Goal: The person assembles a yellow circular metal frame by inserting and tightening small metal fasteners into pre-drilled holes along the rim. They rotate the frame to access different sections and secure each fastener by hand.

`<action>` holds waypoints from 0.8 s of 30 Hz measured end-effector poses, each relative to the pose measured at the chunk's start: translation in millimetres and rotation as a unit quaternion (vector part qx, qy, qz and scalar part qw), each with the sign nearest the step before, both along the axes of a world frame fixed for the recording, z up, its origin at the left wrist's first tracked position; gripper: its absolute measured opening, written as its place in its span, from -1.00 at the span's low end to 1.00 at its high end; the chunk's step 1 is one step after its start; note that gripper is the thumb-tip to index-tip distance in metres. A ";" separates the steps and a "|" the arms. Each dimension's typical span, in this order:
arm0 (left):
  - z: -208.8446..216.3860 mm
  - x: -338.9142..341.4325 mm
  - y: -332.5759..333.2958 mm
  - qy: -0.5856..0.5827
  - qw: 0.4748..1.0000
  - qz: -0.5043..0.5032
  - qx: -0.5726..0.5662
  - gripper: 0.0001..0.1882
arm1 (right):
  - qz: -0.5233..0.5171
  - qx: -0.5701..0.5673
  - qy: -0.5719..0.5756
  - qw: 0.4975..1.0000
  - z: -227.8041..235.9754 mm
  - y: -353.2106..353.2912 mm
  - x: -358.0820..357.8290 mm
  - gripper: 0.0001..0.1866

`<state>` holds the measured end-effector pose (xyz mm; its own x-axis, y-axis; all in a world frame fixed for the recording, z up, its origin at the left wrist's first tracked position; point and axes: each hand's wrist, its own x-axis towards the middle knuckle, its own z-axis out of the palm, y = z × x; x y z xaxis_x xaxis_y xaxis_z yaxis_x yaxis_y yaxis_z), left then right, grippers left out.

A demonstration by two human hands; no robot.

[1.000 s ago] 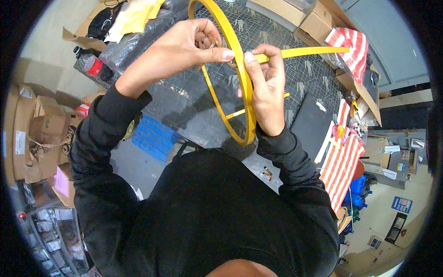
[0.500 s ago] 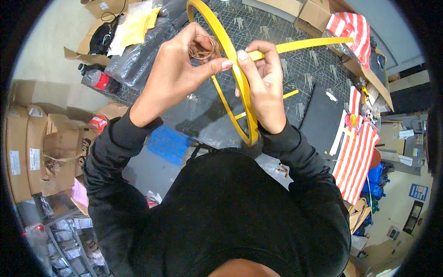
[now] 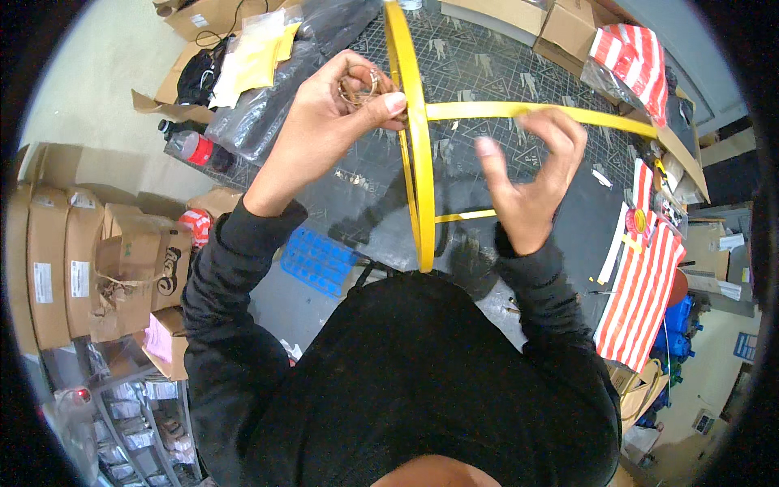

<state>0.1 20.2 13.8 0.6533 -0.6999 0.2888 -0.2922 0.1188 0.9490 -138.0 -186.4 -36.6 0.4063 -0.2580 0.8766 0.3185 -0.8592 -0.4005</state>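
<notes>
A large yellow hoop (image 3: 420,174), seen nearly edge-on, stands upright over the table. My left hand (image 3: 320,118) is closed, pinching the hoop's left side between thumb and fingers. Thin brownish loops (image 3: 355,91), perhaps wire or rubber bands, lie within that hand's curled fingers. From the hoop a flat yellow strip (image 3: 471,110) sticks out to the right, and a shorter yellow piece (image 3: 466,216) shows lower down. My right hand (image 3: 535,187) is open, thumb and fingers apart, its fingertips close to the longer strip; I cannot tell whether they touch it.
The dark table (image 3: 349,183) lies below. Plastic-wrapped grey packs (image 3: 268,114), yellow papers (image 3: 258,57) and a bottle with a red label (image 3: 195,148) are at the left. Red-and-white striped pieces (image 3: 641,292) lie along the right edge. A blue mat (image 3: 319,261) is near me.
My right hand has let go of the hoop and moved right, its fingers opening. The hoop has turned more edge-on, and its long strip now slopes down to the right. My left hand keeps its hold.
</notes>
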 end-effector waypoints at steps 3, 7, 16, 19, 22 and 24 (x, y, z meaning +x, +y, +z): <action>2.3 -2.1 -5.4 0.001 1.000 0.000 0.021 -0.76 | 0.000 -0.227 0.089 0.970 41.8 -9.4 6.4 -0.56; -11.2 -10.2 -15.1 0.070 0.997 0.031 -0.014 -0.69 | 0.047 -0.338 0.181 0.923 44.0 -30.4 17.0 -0.70; -8.6 -22.0 -19.4 0.109 0.994 0.007 0.026 -0.45 | 0.108 -0.314 0.233 0.914 38.2 -31.6 17.6 -0.71; -3.9 -21.1 -17.2 0.098 0.994 -0.004 0.049 -0.46 | 0.100 -0.314 0.224 0.917 37.7 -28.7 16.4 -0.71; -3.0 -22.8 -15.9 0.088 0.995 -0.003 0.041 -0.46 | 0.103 -0.323 0.204 0.918 41.4 -27.3 17.2 -0.71; -0.9 -22.5 -14.5 0.058 0.996 0.016 0.065 -0.51 | 0.100 -0.322 0.194 0.921 40.7 -26.7 17.1 -0.71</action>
<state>-22.4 5.6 13.0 0.7004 -0.7039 0.1181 -0.1807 -0.0148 0.9834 -120.8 -213.1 4.1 0.7045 0.3795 0.5997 0.4368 -0.8979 0.0550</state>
